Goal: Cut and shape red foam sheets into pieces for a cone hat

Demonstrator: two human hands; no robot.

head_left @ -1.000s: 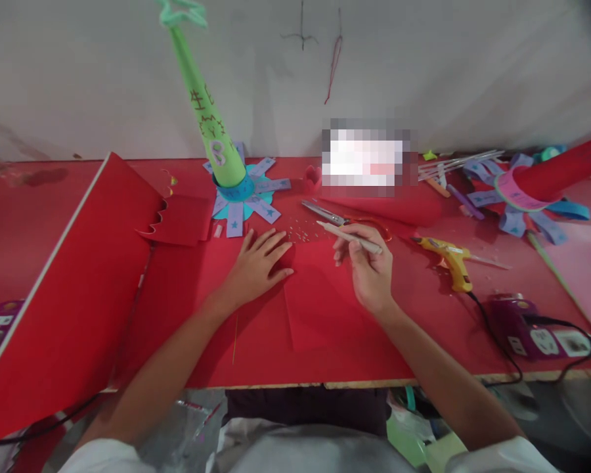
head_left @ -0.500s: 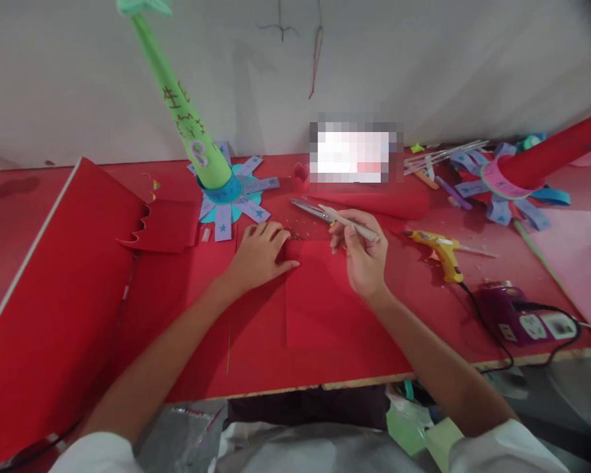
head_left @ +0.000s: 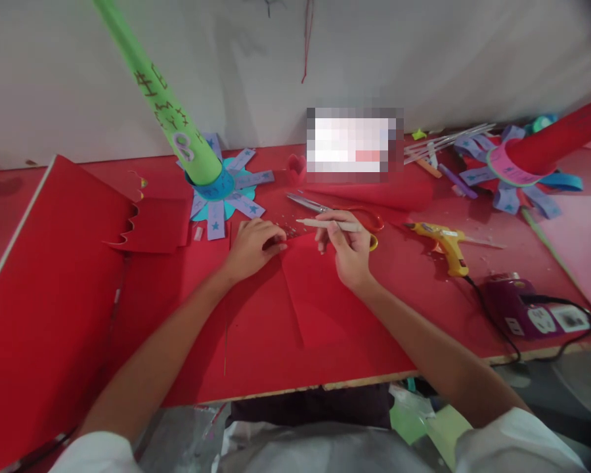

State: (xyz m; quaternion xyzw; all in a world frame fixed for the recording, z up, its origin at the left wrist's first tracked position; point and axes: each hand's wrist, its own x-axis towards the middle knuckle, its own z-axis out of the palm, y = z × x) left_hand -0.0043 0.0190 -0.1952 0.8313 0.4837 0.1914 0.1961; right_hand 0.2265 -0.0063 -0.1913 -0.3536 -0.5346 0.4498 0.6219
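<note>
Head view of a pale pen point(head_left: 350, 226) gripped between thumb and fingers of the right hand point(head_left: 352, 253), tip toward the left hand point(head_left: 253, 248) and apparently lifted clear of everything below. Just nearer than both hands and between them, a loose red sheet point(head_left: 320, 302), lying slanted on the desk point(head_left: 423, 282). Beside its upper left corner, the left hand with fingers curled and thumb drawn close; impossible to tell a pinch on the corner from a mere rest. Just beyond the right hand, scissors point(head_left: 309, 204), blades pointing left. Past the left hand's fingertips, scattered pale crumbs point(head_left: 291, 228). Well right of the right hand, a yellow glue gun point(head_left: 443, 244), then a purple power socket point(head_left: 507, 295). Beyond the left hand, a green cone point(head_left: 167, 108) with blue strips point(head_left: 215, 220) around its foot; well left, a large red board point(head_left: 49, 282).

Possible trouble, by judgement: skewing of the sheet under pen pressure, from too light a hold at one corner; a stray mark, from careless lowering of the tip; bumped knuckles, from scissors so close.
</note>
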